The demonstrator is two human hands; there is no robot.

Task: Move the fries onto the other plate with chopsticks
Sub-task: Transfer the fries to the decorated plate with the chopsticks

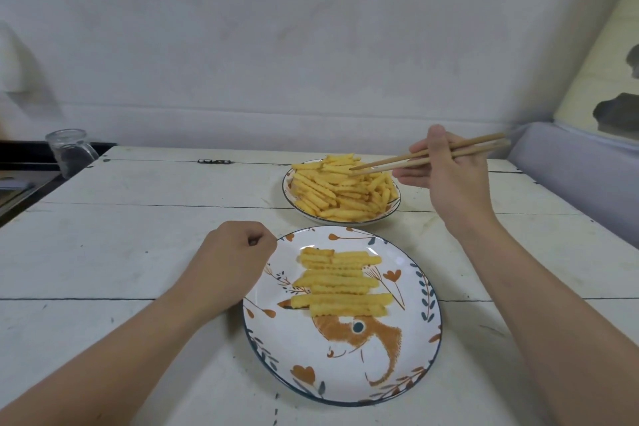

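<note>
Near plate, fries between hands

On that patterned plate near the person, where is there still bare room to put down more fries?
The near half of the patterned plate, below the row of fries, is bare, and so is a strip along its right rim. Its upper middle is crowded. The left hand rests by the left rim; the right hand holds chopsticks over the full plate.

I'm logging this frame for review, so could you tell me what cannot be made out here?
Head view only:
- Whether the chopsticks tips pinch a fry: too small against the fries pile.
- Left hand palm: hidden by curled fingers.
- Far plate pattern: covered by fries.
- Glass contents: blurred.
</note>
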